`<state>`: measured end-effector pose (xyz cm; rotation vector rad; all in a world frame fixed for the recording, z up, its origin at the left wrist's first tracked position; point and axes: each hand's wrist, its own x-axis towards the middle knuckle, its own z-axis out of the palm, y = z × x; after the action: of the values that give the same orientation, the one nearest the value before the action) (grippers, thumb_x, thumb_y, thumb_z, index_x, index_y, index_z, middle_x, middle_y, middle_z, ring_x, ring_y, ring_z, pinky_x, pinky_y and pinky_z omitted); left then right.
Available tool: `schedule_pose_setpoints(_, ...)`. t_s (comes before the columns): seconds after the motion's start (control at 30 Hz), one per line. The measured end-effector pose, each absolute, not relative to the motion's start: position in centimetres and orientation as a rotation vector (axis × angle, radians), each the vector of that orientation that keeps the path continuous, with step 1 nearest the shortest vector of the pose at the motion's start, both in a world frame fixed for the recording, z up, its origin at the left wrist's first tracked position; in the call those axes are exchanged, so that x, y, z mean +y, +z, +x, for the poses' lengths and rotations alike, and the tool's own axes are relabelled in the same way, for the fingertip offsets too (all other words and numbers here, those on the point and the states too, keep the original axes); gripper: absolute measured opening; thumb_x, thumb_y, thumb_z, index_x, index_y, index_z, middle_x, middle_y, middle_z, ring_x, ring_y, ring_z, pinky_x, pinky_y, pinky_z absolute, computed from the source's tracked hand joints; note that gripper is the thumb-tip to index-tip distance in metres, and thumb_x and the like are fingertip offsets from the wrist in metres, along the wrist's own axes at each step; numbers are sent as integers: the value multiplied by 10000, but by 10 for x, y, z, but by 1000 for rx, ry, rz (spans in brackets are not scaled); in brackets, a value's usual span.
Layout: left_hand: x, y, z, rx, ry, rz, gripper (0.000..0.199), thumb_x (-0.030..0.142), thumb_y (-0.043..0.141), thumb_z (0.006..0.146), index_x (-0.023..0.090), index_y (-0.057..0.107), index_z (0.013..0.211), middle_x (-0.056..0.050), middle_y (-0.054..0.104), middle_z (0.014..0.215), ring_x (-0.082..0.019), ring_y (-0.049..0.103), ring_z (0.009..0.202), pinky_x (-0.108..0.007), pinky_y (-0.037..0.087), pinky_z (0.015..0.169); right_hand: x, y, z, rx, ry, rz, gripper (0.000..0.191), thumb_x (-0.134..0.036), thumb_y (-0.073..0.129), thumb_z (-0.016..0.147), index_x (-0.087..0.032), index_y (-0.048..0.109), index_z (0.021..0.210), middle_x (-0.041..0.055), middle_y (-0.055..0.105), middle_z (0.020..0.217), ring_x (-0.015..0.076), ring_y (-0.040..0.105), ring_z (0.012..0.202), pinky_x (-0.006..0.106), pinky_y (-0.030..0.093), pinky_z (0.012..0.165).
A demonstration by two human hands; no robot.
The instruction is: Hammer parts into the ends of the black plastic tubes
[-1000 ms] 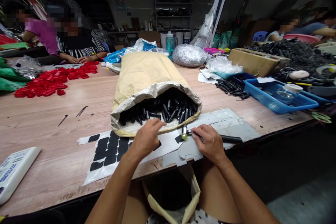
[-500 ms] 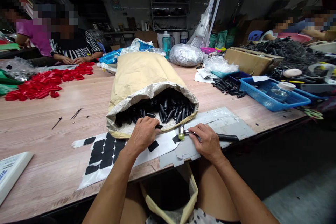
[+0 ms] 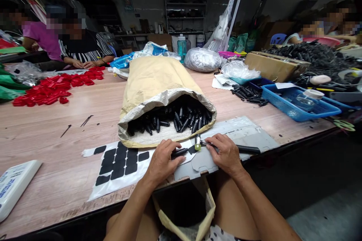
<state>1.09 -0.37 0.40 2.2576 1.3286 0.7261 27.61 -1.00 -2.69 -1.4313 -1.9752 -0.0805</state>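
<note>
My left hand (image 3: 164, 158) is closed around a slim black tapered piece (image 3: 180, 153), which points right toward the hammer head. It rests over the white sheet of black rounded stickers (image 3: 121, 161). My right hand (image 3: 224, 153) grips the handle of a small hammer (image 3: 197, 144) with a shiny head and a yellowish face. The handle's black end shows to the right of the hand, above a grey flat board (image 3: 249, 131). Just behind both hands, a tan paper sack (image 3: 158, 73) lies with its mouth toward me, with many similar black pieces (image 3: 181, 118) inside.
A blue basket (image 3: 301, 111) holding a jar stands to the right, beside loose black parts (image 3: 249, 95). Red pieces (image 3: 53, 88) are spread at the left, near a seated person (image 3: 85, 51). A white box-like object (image 3: 19, 184) sits at the near left.
My left hand has drawn back from the sack's mouth toward me and right, bringing out a black piece. My right hand stays on the hammer. The view has shifted slightly.
</note>
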Motion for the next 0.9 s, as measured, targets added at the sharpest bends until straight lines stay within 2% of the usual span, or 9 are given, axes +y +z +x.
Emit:
schedule_pose_setpoints(0.3,-2,2,4,1280,778,2107,126,251,724,838,231,717,962,-31,639,898,-231,537,939,-357,423,836,-12,-20,275,-2025,-89,-1392,229,-231,541,973,-254,710,1126,47,672,942,204,583,905,347,466,837)
schedule_pose_setpoints(0.47,-1,1,4,1278,786,2108,147,218,704,816,235,742,957,-32,637,904,-235,540,960,-362,424,859,-26,-2,251,-1892,97,-1237,302,-214,511,991,-275,652,1251,57,695,1029,200,626,976,349,518,877)
schedule_pose_setpoints(0.6,1,-2,3,1268,787,2104,127,239,710,827,239,751,946,-29,633,891,-232,537,955,-362,417,864,-35,8,227,-1903,212,-1159,294,-196,508,991,-277,657,1230,48,700,996,190,642,949,335,538,853)
schedule_pose_setpoints(0.73,2,-3,2,1252,797,2109,46,262,707,849,221,728,852,-22,606,861,-222,526,925,-347,412,839,-41,8,213,-1901,195,-1104,331,-167,511,981,-287,648,1257,52,690,984,193,640,932,338,538,826)
schedule_pose_setpoints(0.9,2,-1,2,1240,798,2113,147,289,687,867,206,683,746,-23,593,833,-218,528,906,-342,413,827,-43,-2,208,-2030,127,-1148,397,-90,475,964,-273,650,1269,53,673,941,194,626,907,331,528,810)
